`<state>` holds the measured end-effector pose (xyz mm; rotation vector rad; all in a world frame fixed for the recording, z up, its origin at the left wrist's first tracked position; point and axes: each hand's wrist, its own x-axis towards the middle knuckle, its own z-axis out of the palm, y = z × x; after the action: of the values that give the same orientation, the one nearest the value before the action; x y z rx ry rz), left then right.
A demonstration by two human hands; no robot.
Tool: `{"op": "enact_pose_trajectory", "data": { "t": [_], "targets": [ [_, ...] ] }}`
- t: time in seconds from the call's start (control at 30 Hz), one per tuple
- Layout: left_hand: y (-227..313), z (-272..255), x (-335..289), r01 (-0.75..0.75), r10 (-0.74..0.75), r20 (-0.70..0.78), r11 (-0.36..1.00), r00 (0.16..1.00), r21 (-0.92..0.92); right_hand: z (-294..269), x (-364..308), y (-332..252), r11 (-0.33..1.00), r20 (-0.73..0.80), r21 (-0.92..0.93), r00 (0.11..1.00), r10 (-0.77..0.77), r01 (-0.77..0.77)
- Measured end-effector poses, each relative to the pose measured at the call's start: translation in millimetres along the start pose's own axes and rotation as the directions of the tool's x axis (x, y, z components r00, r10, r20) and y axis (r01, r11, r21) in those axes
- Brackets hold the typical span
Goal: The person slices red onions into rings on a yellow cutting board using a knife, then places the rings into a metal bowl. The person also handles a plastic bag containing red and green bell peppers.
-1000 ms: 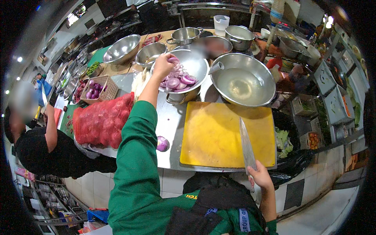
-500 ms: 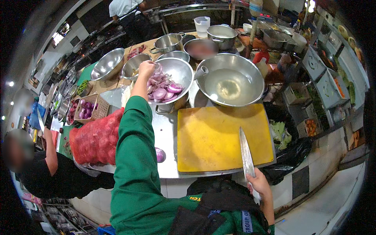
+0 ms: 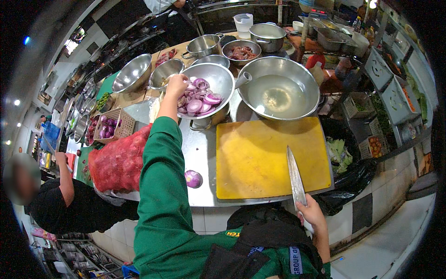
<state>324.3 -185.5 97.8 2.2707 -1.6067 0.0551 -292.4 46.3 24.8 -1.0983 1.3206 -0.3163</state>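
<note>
Reaching to sliced red onions (image 3: 200,101), the left hand (image 3: 176,86) hides its grip. The right hand (image 3: 312,214) grips a kitchen knife (image 3: 295,176).

The right hand (image 3: 313,213) partly hides the handle of the knife (image 3: 295,174); a co-worker's face (image 3: 22,179) is blurred.

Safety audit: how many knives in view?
2: the near knife in the right hand, by the yellow cutting board; a second knife in a co-worker's hand, far left. Others may be hidden.

Left fingers (image 3: 179,80) shifted toward left edge of bowl (image 3: 224,80).
</note>
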Motion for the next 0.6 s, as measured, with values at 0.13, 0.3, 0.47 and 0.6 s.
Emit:
{"op": "enact_pose_trajectory", "data": {
  "t": [0.13, 0.3, 0.47, 0.6],
  "targets": [
    [16, -3, -21, 0.037, -0.034, -0.014, 0.936, 0.999, 0.349, 3, 1, 5, 1.0, -0.032, -0.012, 0.999, -0.019, 0.018],
    [50, -28, -33, 0.048, 0.013, -0.161, 0.928, 0.987, 0.37, -1, -4, 8, 1.0, -0.028, -0.009, 1.0, 0.005, -0.005],
    [58, -31, -97, -0.328, 0.315, -0.202, 0.944, 0.927, -0.035, -7, 0, 6, 0.995, 0.022, -0.069, 0.997, 0.078, -0.077],
    [38, -21, -213, -0.222, 0.255, 0.364, 0.966, 0.896, -0.131, -6, 7, -3, 0.989, 0.04, -0.13, 0.996, 0.078, -0.072]
  ]
}}
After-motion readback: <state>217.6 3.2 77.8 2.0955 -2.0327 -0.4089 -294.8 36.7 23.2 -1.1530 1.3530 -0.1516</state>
